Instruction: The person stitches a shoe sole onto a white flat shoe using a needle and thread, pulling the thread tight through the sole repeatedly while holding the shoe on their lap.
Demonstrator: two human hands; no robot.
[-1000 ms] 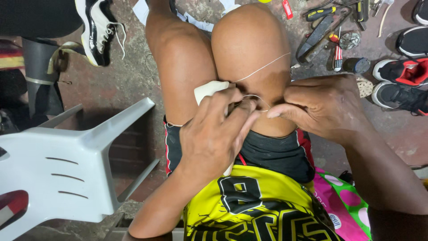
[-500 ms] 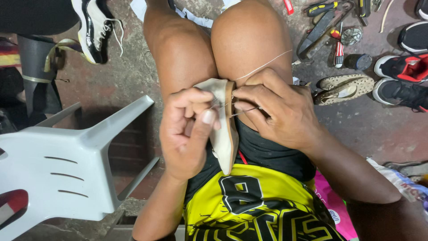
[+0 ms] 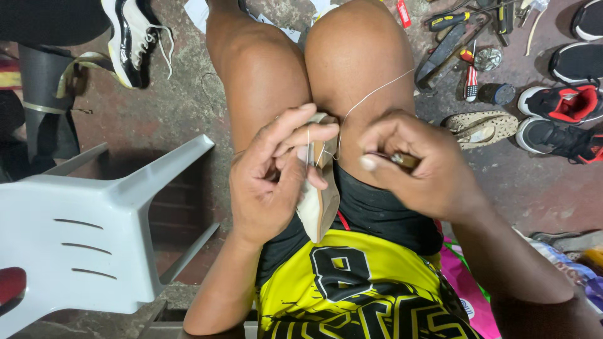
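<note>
Between the knees, left hand (image 3: 270, 182) pinches pale sole (image 3: 319, 207), long axis toward the torso; right hand (image 3: 421, 166), closed on awl handle (image 3: 405, 161), lies just right, thread (image 3: 377, 93) taut

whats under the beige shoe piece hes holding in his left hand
Under the beige shoe piece lie the black shorts and the person's lap. The left hand covers its left face, so what the fingers press there is hidden. A white thread runs over the knee.
</note>
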